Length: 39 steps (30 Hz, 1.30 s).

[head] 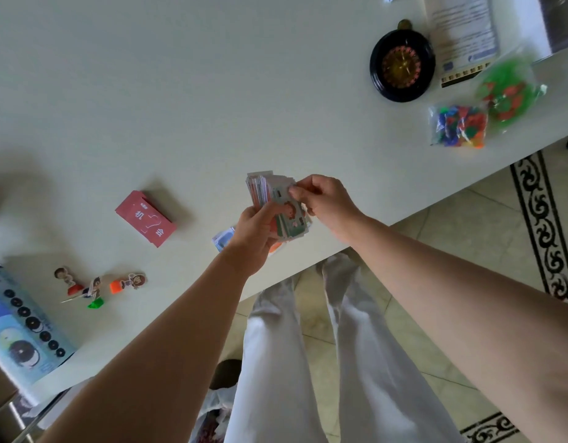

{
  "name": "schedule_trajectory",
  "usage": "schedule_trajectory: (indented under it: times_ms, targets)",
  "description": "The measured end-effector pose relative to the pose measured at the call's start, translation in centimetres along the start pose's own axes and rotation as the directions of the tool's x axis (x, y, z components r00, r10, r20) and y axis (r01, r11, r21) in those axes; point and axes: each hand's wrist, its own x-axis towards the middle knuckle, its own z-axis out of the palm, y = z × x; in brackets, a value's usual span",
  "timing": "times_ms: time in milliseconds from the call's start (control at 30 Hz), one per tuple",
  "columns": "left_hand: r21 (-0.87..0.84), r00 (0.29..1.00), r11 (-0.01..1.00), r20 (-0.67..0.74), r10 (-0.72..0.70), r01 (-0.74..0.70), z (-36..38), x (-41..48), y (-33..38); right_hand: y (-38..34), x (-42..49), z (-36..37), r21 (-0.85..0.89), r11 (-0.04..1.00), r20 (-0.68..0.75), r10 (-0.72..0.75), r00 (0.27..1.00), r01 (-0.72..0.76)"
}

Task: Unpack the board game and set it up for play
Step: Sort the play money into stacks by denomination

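My left hand [255,230] grips a thick stack of colourful game cards [263,190] above the white table [180,91], near its front edge. My right hand [321,199] pinches the top card [290,219] of that stack between thumb and fingers. A red card deck [145,218] with white characters lies to the left. Three cardboard character pawns [97,287] on coloured bases lie further left. A few more cards [223,239] lie on the table under my left hand.
A black roulette wheel [402,65] sits at the back right, beside a printed sheet [461,36]. Two clear bags of coloured plastic pieces [458,126] [506,87] lie near the right edge. A blue game box [23,330] is at the left corner. Tiled floor lies below.
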Motion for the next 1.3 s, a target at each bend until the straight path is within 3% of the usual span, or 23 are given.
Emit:
schedule_trajectory:
  times_ms: [200, 300, 433, 900, 1100, 1300]
  targets:
    - [-0.018, 0.995, 0.997, -0.062, 0.074, -0.075, 3.0, -0.5, 0.9, -0.8, -0.7, -2.5, 0.125, 0.992, -0.008, 0.034, 0.999, -0.033]
    - [-0.061, 0.991, 0.992, -0.076, 0.108, -0.112, 3.8, -0.2, 1.1, -1.0, -0.8, -3.7, 0.080, 0.995, 0.055, 0.063, 0.996, -0.067]
    - [-0.075, 0.994, 0.992, -0.060, 0.097, -0.101, 4.7, -0.1, 1.3, -1.3, -0.6, -5.3, 0.121, 0.990, 0.061, 0.067, 0.996, -0.074]
    - [-0.065, 0.971, 0.987, -0.204, 0.129, -0.145, 7.5, 0.7, 2.0, -1.7, -0.3, -8.5, 0.228, 0.971, 0.026, 0.061, 0.998, -0.065]
    - [-0.109, 0.986, 0.983, -0.093, 0.140, -0.150, 8.2, 0.3, 2.0, -1.2, -0.3, -8.7, 0.196, 0.978, 0.028, 0.063, 0.998, -0.067]
    - [-0.071, 0.970, 0.987, -0.208, 0.126, -0.143, 8.3, 0.7, 1.7, -1.0, -0.5, -8.9, 0.219, 0.973, 0.005, 0.071, 0.997, -0.071]
